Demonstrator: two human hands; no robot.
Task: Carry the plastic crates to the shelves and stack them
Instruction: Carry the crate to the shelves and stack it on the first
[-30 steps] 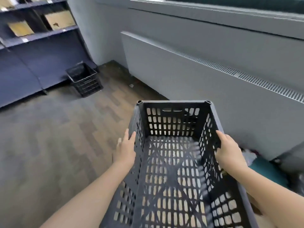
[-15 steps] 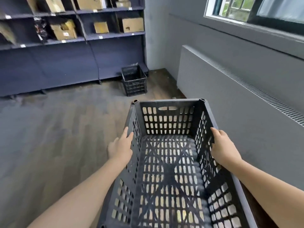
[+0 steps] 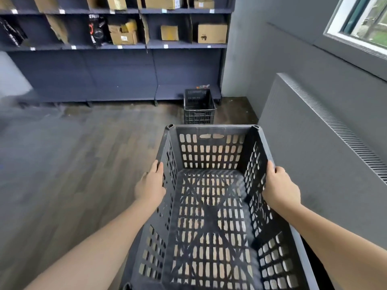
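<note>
I hold a dark grey slotted plastic crate (image 3: 211,155) out in front of me, empty and open side up. My left hand (image 3: 149,184) grips its left wall near the rim, and my right hand (image 3: 279,187) grips the right wall. A second black crate (image 3: 199,107) stands on the floor straight ahead, at the foot of the dark blue shelves (image 3: 117,46). It is empty and upright.
The shelves hold several cardboard boxes (image 3: 212,33). A grey wall with a long radiator cover (image 3: 326,130) runs along my right, under a window (image 3: 364,24). Wood-pattern floor (image 3: 73,164) stretches between me and the shelves.
My view has swung left toward the shelves, which now face me. The floor crate has shifted from upper left to straight ahead. Both hands keep the same grip on the crate.
</note>
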